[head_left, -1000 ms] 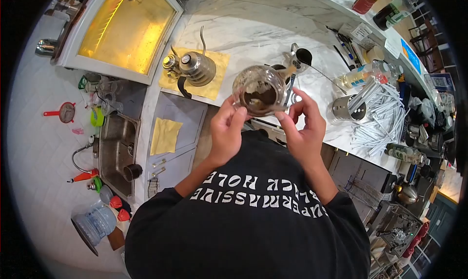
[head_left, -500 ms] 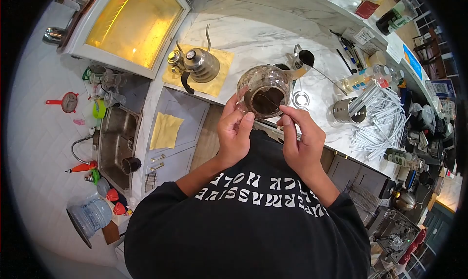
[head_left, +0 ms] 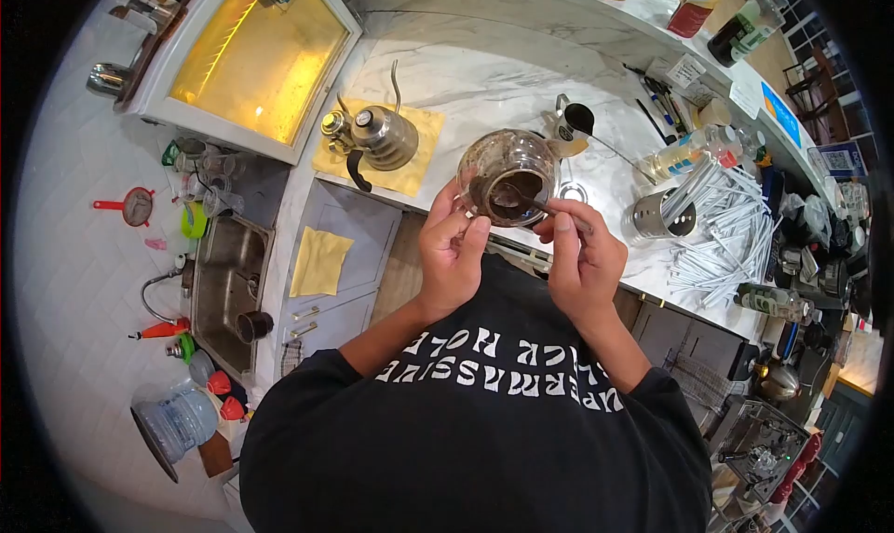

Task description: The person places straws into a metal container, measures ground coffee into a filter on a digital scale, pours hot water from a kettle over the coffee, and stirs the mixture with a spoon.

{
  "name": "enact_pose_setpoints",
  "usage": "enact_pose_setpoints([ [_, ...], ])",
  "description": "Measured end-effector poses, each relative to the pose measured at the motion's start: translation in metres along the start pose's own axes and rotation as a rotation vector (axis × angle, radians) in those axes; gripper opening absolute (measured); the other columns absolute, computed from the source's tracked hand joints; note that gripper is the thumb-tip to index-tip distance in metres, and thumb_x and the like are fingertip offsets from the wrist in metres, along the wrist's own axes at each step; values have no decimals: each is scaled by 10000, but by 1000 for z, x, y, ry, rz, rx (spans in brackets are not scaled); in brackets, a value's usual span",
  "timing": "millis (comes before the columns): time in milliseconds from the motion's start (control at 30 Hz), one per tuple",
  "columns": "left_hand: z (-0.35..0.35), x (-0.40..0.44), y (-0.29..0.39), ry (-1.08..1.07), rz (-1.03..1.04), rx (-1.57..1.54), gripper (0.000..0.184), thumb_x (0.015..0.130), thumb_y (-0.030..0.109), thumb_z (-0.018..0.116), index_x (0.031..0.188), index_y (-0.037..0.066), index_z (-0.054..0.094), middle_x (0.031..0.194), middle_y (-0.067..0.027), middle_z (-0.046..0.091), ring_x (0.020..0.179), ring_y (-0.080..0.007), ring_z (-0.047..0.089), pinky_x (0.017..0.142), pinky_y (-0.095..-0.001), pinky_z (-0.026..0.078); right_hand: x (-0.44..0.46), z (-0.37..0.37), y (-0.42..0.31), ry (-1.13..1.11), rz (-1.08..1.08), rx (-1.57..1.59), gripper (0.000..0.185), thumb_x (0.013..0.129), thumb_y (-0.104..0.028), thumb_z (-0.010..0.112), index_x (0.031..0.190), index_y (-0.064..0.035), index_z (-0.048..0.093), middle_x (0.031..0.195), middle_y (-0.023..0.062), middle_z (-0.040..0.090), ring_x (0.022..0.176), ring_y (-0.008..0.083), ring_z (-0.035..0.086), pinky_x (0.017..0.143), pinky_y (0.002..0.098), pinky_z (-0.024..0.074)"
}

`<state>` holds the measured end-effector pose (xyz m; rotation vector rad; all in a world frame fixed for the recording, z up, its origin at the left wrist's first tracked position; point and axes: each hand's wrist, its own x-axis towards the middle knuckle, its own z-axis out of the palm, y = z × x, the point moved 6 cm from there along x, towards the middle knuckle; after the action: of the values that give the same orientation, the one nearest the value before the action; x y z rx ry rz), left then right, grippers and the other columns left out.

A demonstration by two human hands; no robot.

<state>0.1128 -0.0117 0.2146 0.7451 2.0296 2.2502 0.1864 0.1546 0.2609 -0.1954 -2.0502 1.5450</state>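
Observation:
A round glass pot (head_left: pixel 473 165) with dark brown coffee-like contents is tipped so that its mouth faces me. My left hand (head_left: pixel 452 254) grips its left side, thumb near the rim. In my right hand (head_left: pixel 587 258) is a spoon (head_left: pixel 535 201), pinched by the handle, its bowl reaching into the pot's mouth. Brown residue coats parts of the glass. Just behind the pot, a small metal pitcher (head_left: pixel 575 121) stands on the marble counter (head_left: pixel 484 63).
A gooseneck kettle (head_left: pixel 386 140) stands on a yellow cloth (head_left: pixel 421 165) to the left. At right are a perforated metal holder (head_left: pixel 652 215), a heap of wrapped straws (head_left: pixel 722 244) and bottles (head_left: pixel 694 151). A sink (head_left: pixel 223 272) lies far left, below a lit cabinet (head_left: pixel 256 63).
The spoon has shifted in the pot's mouth, and its bowl now shows more clearly. My right hand has turned slightly and moved a little right. My left hand keeps its hold.

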Motion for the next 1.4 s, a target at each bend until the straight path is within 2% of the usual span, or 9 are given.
enact_pose_setpoints([
  [400, -10, 4, -28, 92, -119, 67, 252, 1036, 151, 615, 1052, -80, 716, 1488, -220, 521, 1026, -139, 600, 852, -287, 499, 17, -17, 18, 142, 178, 373, 224, 1079, -111, 516, 1172, 66, 618, 832, 143, 713, 729, 160, 659, 717, 300, 534],
  [600, -38, 3, -57, 183, -162, 112, 305, 1104, 169, 500, 1020, -78, 657, 1475, -168, 477, 1173, -186, 627, 975, -355, 591, 33, -39, 39, 267, 152, 386, 234, 1081, -123, 516, 1168, 68, 618, 851, 140, 717, 725, 160, 665, 703, 290, 532],
  [833, -65, -3, -65, 341, -196, -79, 302, 1085, 163, 551, 1035, -101, 688, 1491, -192, 474, 1091, -168, 642, 906, -305, 585, 42, -18, 94, 218, 98, -35, 197, 1061, -108, 553, 1171, 13, 664, 860, 113, 729, 718, 151, 671, 718, 294, 537],
  [900, -63, -9, -66, 348, -203, -86, 299, 1081, 165, 559, 1028, -99, 691, 1483, -182, 486, 1043, -142, 642, 852, -284, 575, 41, 3, 97, 13, -208, -496, 206, 1010, -26, 604, 1193, -53, 694, 920, 140, 751, 802, 217, 727, 730, 328, 562],
  [967, -61, -13, -66, 334, -209, -51, 292, 1074, 166, 569, 1024, -93, 695, 1472, -170, 502, 989, -115, 637, 797, -263, 556, 33, 7, 107, -45, -303, -587, 223, 988, 5, 617, 1189, -53, 697, 953, 153, 756, 842, 243, 739, 753, 333, 569],
  [1067, -60, -18, -66, 303, -227, 26, 270, 1059, 162, 587, 1029, -80, 706, 1456, -152, 528, 910, -81, 620, 724, -235, 515, 36, -8, 66, 54, -266, -447, 258, 931, 35, 664, 1173, -52, 690, 964, 153, 719, 845, 301, 678, 725, 348, 545],
  [1200, -51, -17, -61, 271, -235, 29, 242, 1038, 137, 596, 1054, -73, 715, 1467, -145, 534, 843, -62, 595, 681, -221, 480, 35, -35, -5, 194, -265, -73, 198, 971, 72, 564, 1136, 47, 670, 884, 150, 722, 791, 198, 682, 755, 330, 543],
  [1300, -41, -10, -41, 224, -251, 91, 240, 1029, 99, 557, 876, -67, 638, 1455, -198, 530, 1087, -169, 607, 799, -259, 519, 30, -31, -25, 81, -387, -24, 196, 955, 90, 556, 1110, 56, 670, 824, 136, 722, 764, 196, 695, 856, 405, 533],
  [1400, -33, -5, -25, 166, -128, 85, 211, 1015, 87, 569, 945, -84, 669, 1499, -201, 497, 1076, -152, 619, 804, -253, 516, 21, -7, -24, -49, -437, -41, 172, 942, 77, 599, 1088, 31, 678, 807, 101, 723, 712, 223, 703, 880, 429, 524],
])
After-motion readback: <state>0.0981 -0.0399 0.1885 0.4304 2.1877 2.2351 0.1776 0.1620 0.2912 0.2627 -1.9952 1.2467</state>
